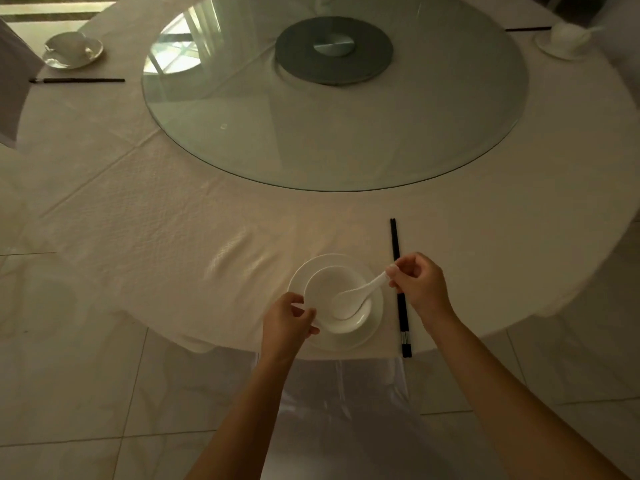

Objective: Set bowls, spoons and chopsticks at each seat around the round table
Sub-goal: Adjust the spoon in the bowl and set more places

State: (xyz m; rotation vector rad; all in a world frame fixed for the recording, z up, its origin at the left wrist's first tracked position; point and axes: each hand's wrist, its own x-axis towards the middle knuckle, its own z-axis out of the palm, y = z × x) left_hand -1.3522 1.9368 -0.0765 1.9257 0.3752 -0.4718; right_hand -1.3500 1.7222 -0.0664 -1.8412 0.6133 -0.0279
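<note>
right hand point(417, 285) is pinching the handle end of a white spoon point(356, 295) w/ curled fingers, grip closed on it. spoon's scoop is lying inside the white bowl point(337, 299), handle slanting up and right over the rim. left hand point(286, 323) is holding the bowl's near-left rim, thumb and fingers curling round the edge. bowl is sitting on a white plate point(375, 320), near edge of the surface point(194, 216), just in front of the person.

black chopsticks point(399, 289) are lying just right of the plate, pair together, pointing far-near, w/ silver ends toward the near edge; the right hand is crossing over their middle, can't tell if touching.

surface is round, wearing a white cloth w/ fold creases. big glass turntable point(346, 133) is sitting in the centre, w/ a grey round base point(304, 60) showing through it.

far left: another bowl on a plate point(72, 50), spoon prob in it but too blurry to say, w/ a chopstick pair point(78, 80) lying near side of it. far right: a third bowl setting point(564, 41), w/ chopsticks point(528, 29) just left of it.

pale floor tiles point(86, 393) are showing below the surface. a shiny white chair cover point(339, 393) is sitting between the forearms.
</note>
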